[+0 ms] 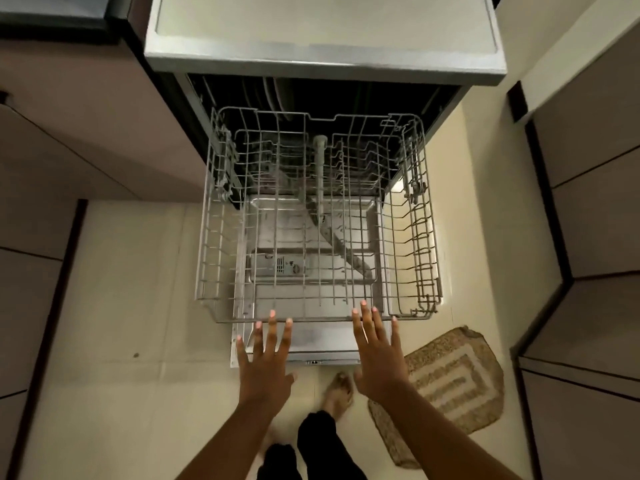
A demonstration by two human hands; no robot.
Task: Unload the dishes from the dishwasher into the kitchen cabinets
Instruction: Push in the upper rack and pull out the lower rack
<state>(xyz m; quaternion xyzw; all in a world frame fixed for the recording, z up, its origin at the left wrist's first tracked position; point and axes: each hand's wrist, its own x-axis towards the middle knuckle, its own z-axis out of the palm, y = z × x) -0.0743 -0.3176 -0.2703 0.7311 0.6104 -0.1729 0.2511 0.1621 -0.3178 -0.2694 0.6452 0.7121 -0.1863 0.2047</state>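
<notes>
Nearest the camera, 2 bare forearms reach forward and down over dark trouser legs and a bare foot (pixel 338 393). The left hand (pixel 266 362) is spread, fingers straight, its tips at the front rail of the upper rack (pixel 318 216); the right hand (pixel 379 358) is likewise spread with fingertips touching or just over that rail, neither curled round it. That flat, paired placement suggests a push to slide the rack back in. The rack is pulled fully out and holds no dishes. Plates (pixel 273 95) stand upright deeper inside, in the dark below the dishwasher (pixel 325 36) top. The open door (pixel 311 344) lies below the rack. Cabinets (pixel 69 140) flank the left, and a mat (pixel 453 382) lies on the floor at right, leaving a narrow standing lane.
</notes>
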